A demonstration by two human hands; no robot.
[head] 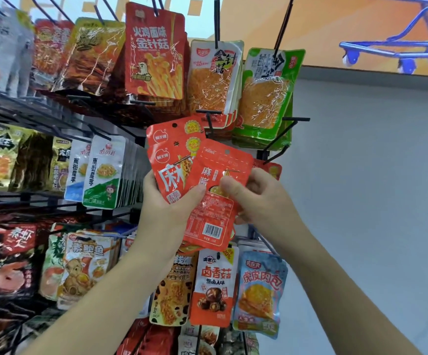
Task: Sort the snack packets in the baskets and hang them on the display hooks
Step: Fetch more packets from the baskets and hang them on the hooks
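My left hand [168, 208] grips a fan of orange-red snack packets [173, 160] in front of the display rack, thumb across their lower edge. My right hand [256, 198] pinches one more orange-red packet [216, 201], tilted with its barcode side towards me, overlapping the fan. A black display hook [278, 139] juts out just above and right of the packets. Behind my right hand, the corner of another orange packet [274, 170] shows. No basket is in view.
The wire rack holds rows of hanging packets: a red mushroom packet [154, 52] above, green ones [266, 93] at upper right, white-green ones [104, 170] at left, a blue one [259, 290] below. A grey wall [374, 201] lies to the right.
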